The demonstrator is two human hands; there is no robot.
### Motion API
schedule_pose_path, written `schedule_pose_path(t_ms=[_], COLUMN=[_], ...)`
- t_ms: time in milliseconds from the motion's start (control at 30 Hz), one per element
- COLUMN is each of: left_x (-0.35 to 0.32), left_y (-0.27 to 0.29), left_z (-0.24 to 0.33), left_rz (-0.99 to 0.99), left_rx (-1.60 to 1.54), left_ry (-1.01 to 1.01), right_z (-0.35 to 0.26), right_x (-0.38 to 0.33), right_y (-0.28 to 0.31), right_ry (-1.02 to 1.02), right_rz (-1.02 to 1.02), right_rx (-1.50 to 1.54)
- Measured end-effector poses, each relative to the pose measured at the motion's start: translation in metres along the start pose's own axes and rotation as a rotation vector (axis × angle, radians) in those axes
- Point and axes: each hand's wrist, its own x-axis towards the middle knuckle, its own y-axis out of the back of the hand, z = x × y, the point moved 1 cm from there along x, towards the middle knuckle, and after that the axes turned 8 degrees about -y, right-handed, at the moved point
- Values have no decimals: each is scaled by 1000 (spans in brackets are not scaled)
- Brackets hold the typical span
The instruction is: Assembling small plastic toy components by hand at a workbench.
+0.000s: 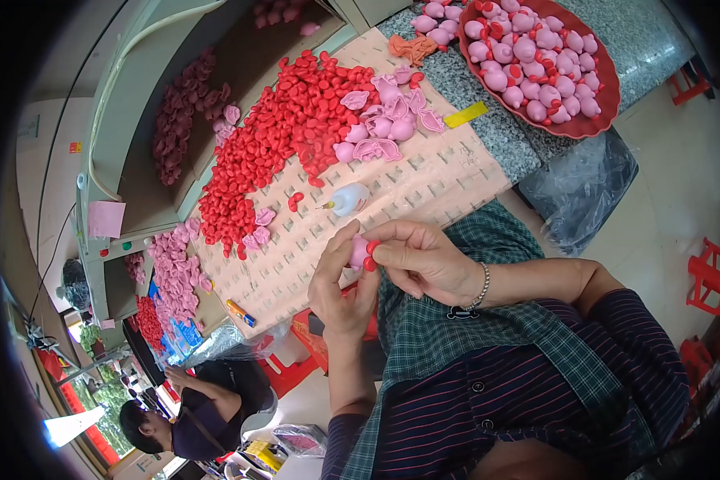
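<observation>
My left hand (pixel 340 292) holds a small pink rounded toy piece (pixel 359 253) between thumb and fingers. My right hand (pixel 424 258), with a beaded bracelet at the wrist, pinches a glossy red piece (pixel 370 260) against it. Whether the two are joined cannot be made out. Just beyond my hands a small white squeeze bottle (pixel 349 199) with a thin tip lies on its side. A large heap of red pieces (pixel 276 128) spreads over the peach patterned mat (pixel 448 180), with pink hollow shells and rounded pieces (pixel 380 128) at its right end.
A red scalloped bowl (pixel 608 104) of pink-and-red pieces stands on the granite counter (pixel 508 144) at far right. Pink parts (pixel 188 120) fill a shelf at left. An orange-and-blue stick (pixel 240 313) lies by the mat's edge. Another person (pixel 204 408) sits at lower left. Red stools (pixel 708 276) stand at right.
</observation>
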Motion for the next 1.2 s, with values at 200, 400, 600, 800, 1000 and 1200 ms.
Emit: schedule_pose_path(t_ms=[200, 400, 600, 800, 1000, 1200], left_x=[5, 3, -2, -3, -15, -14], left_y=[0, 0, 1, 3, 13, 8], left_z=[-1, -3, 0, 0, 2, 9], left_rz=[-25, -15, 18, 197, 43, 85], left_rx=[129, 106, -70, -308, -231, -488], left_ry=[-157, -187, -112, 49, 105, 209], right_z=[1, 2, -6, -31, -38, -39], right_x=[-2, -3, -5, -13, 0, 1], right_y=[-5, -5, -9, -17, -13, -7], right_ry=[12, 1, 186, 698, 964, 1096], right_rz=[16, 13, 38, 22, -13, -31], right_rx=[39, 52, -211, -1127, -1401, -1497])
